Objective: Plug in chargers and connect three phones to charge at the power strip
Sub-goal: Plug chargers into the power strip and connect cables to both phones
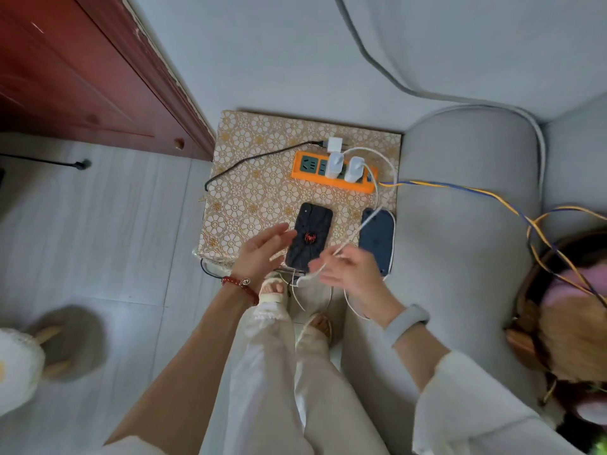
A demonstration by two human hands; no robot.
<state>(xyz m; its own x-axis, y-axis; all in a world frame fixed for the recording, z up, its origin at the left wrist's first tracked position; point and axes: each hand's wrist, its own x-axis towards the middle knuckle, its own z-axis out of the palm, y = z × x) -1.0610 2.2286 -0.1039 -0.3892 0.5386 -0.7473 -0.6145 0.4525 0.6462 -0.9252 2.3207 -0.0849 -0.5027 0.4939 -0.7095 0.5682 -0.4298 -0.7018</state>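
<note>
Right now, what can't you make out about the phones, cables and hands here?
- Third phone: the head view shows only the black spider-case phone and the dark blue phone.
- Black phone's charging port: hidden by the left hand.
- White cable plug end: lost in blur at the right hand, so its grip is unclear.
- White square charger behind the orange power strip: too small to tell what it's plugged into.

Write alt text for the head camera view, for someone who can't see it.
A right hand holds a white cable over two face-down phones on a patterned table; the left hand hovers open. Two white chargers sit in an orange power strip.
</note>
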